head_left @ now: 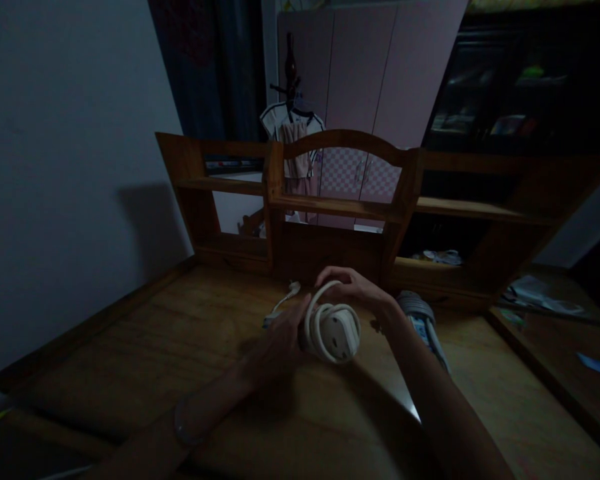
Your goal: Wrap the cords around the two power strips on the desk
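A white power strip [343, 335] is held up over the wooden desk, its socket end turned towards me. Its thick white cord [312, 325] loops around the strip. My left hand [283, 337] is closed around the strip from the left; its fingers are partly hidden behind the cord loops. With bent fingers, my right hand [349, 285] grips the cord at the top of the loop. Behind my left hand, a white plug [294, 288] on a thin cord lies on the desk, beside a small blue item mostly covered by the hand.
A bundled grey cord [416, 307] with a blue label lies right of my right forearm. One small dark object [377, 325] sits near it. The wooden shelf unit [330, 208] spans the desk's back edge. A wall [80, 167] borders the left; the room is dim.
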`<state>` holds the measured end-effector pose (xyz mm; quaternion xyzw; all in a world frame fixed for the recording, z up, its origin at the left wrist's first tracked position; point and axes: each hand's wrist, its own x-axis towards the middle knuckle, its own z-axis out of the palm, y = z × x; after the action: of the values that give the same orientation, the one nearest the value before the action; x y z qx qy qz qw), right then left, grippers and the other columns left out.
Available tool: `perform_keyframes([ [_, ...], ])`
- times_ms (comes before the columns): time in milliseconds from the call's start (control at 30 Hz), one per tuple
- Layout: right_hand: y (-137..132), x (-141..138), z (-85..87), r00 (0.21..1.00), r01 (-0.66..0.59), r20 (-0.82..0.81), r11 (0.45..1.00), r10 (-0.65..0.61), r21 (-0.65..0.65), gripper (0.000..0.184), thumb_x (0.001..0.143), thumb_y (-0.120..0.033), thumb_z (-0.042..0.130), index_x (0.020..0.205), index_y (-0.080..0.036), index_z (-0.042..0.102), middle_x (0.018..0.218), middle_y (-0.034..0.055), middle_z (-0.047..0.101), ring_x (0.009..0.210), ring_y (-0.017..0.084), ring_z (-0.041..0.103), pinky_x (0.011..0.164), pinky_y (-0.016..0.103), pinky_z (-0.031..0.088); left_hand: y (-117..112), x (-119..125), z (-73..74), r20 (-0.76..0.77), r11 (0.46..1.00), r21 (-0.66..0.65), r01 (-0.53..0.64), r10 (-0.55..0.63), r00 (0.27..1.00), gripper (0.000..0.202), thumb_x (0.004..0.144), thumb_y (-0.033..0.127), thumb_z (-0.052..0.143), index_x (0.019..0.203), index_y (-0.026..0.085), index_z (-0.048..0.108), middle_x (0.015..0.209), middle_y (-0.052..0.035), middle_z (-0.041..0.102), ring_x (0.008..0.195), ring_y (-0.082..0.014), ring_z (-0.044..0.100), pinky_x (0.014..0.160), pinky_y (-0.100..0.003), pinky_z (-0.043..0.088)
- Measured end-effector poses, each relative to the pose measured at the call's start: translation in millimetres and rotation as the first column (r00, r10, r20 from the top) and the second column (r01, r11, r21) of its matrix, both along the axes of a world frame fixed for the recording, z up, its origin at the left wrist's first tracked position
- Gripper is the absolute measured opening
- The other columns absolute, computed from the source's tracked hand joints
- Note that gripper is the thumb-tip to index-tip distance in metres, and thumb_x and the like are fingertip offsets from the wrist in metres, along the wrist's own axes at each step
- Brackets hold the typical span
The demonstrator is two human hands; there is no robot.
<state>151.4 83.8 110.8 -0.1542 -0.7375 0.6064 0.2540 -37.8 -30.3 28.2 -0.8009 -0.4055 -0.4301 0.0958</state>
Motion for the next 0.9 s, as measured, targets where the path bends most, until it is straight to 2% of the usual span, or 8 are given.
perform_keyframes([
  [100,8.3,0.7,-14.1,0.999,0.018,-0.046,0.996,-0.022,-0.088,0.030,0.079,-0.041,0.067,0.088,-0.013,0.062,0.076,0.0007,0.057,0.064,0.010,0.049,0.060,0.020,0.039,-1.7,-3.6,6.5,-0.039,0.993,0.104,-0.064,0.068,0.997,0.106,0.077,0.054,0.063,0.148,0.009,-0.002,0.132,-0.0236,0.049,0.118,-0.0321,0.053,0.093,-0.043,0.048],
  [267,20.4,-1.4,-28.3,0.998,0.048,0.055,0.992,-0.042,-0.115,0.035,0.080,-0.046,0.066,0.076,-0.012,0.060,0.063,-0.0034,0.047,0.054,0.008,0.038,0.054,0.020,0.033,0.4,-5.0,15.0,-0.064,0.982,0.143,-0.126,0.136,0.989,0.075,0.085,0.040,0.058,0.145,0.014,0.022,0.133,-0.0160,0.051,0.121,-0.0269,0.051,0.101,-0.038,0.043],
  [433,22.7,-4.3,-26.9,0.974,0.174,0.142,0.985,-0.175,0.020,0.042,0.080,-0.054,0.060,0.082,-0.012,0.062,0.067,-0.0022,0.050,0.056,0.008,0.039,0.053,0.020,0.031,14.9,-6.8,8.2,0.074,0.983,0.038,-0.181,0.178,0.981,0.078,0.078,0.045,0.066,0.141,0.016,0.030,0.132,-0.0137,0.051,0.119,-0.0267,0.051,0.102,-0.038,0.041],
  [567,23.2,-13.7,-30.8,0.934,0.246,0.215,0.950,-0.285,0.193,0.046,0.084,-0.057,0.052,0.082,-0.012,0.063,0.069,-0.0005,0.056,0.057,0.010,0.045,0.054,0.021,0.035,22.0,-10.0,7.6,0.142,0.977,-0.093,-0.194,0.206,0.968,0.079,0.075,0.039,0.069,0.141,0.019,0.030,0.132,-0.0120,0.051,0.120,-0.0263,0.050,0.100,-0.037,0.042],
  [633,18.1,-21.8,-29.0,0.904,0.323,0.162,0.879,-0.397,0.351,0.046,0.089,-0.055,0.045,0.083,-0.014,0.063,0.074,0.0013,0.059,0.065,0.013,0.051,0.061,0.023,0.040,23.7,-11.6,9.6,0.188,0.974,-0.121,-0.192,0.213,0.959,0.080,0.072,0.034,0.071,0.140,0.020,0.032,0.132,-0.0105,0.050,0.120,-0.0256,0.050,0.100,-0.037,0.042],
  [767,-7.3,-35.9,-9.4,0.807,0.547,-0.180,0.597,-0.562,0.587,0.041,0.100,-0.043,0.028,0.112,-0.020,0.060,0.107,0.0057,0.060,0.101,0.017,0.054,0.090,0.029,0.039,27.6,-13.8,9.4,0.238,0.966,-0.142,-0.216,0.245,0.940,0.081,0.069,0.025,0.072,0.139,0.022,0.032,0.134,-0.0089,0.049,0.121,-0.0252,0.049,0.101,-0.037,0.042],
  [833,-23.3,-39.3,2.6,0.829,0.511,-0.227,0.526,-0.512,0.680,0.038,0.099,-0.043,0.033,0.126,-0.024,0.052,0.122,0.0060,0.054,0.115,0.018,0.047,0.099,0.031,0.035,30.4,-14.0,4.0,0.220,0.959,-0.137,-0.247,0.272,0.937,0.081,0.069,0.027,0.072,0.139,0.021,0.032,0.133,-0.0095,0.050,0.119,-0.0260,0.051,0.099,-0.038,0.043],
  [900,-36.8,-40.6,9.9,0.880,0.372,-0.136,0.482,-0.455,0.794,0.047,0.093,-0.048,0.047,0.134,-0.025,0.045,0.129,0.0069,0.048,0.120,0.020,0.043,0.101,0.034,0.034,32.8,-14.2,-3.7,0.175,0.956,-0.110,-0.271,0.287,0.942,0.080,0.071,0.032,0.071,0.140,0.020,0.032,0.132,-0.0112,0.050,0.118,-0.0276,0.051,0.098,-0.039,0.043],
])
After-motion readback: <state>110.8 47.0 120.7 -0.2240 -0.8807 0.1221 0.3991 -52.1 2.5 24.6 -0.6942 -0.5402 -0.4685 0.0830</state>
